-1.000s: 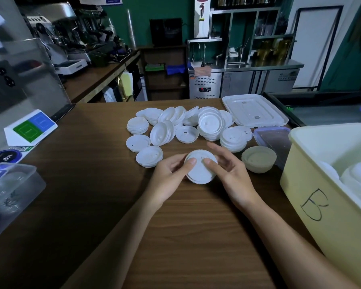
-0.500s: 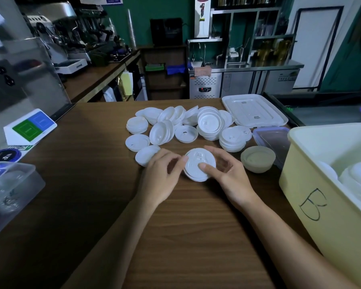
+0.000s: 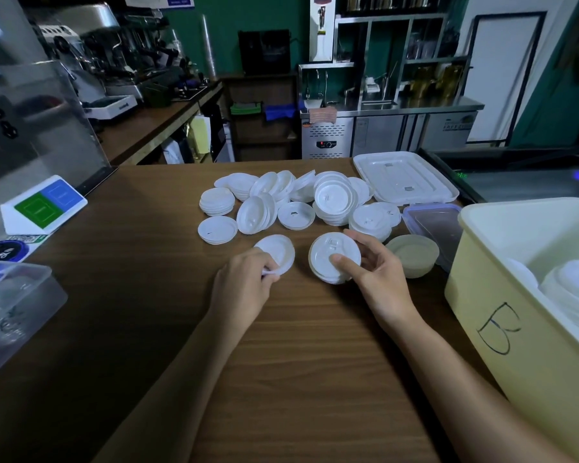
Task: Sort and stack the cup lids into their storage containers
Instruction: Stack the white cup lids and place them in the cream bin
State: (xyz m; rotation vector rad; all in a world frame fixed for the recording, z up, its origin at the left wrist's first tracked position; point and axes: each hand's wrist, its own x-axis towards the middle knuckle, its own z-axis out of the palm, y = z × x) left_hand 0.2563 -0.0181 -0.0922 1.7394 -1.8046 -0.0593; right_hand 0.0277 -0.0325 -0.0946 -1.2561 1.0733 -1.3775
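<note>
Wood-grain café counter point(image 3: 147, 329), cup lids partly sorted.
Left hand point(image 3: 244, 292): fingers point(image 3: 263, 262) curled, pinching the near edge of a small lid stack point(image 3: 279, 250) lying on the counter. Right hand point(image 3: 378, 279): thumb on top and fingers point(image 3: 378, 253) curved round the far rim of a tilted lid stack point(image 3: 331, 248). Loose lids point(image 3: 298, 202) lie heaped just beyond both hands. Yellow bin marked B point(image 3: 482, 312), at right, holds stacked white lids point(image 3: 575, 289). Clear clip-lock container point(image 3: 435, 225) and small round tub point(image 3: 415, 255): contents cannot be told.
</note>
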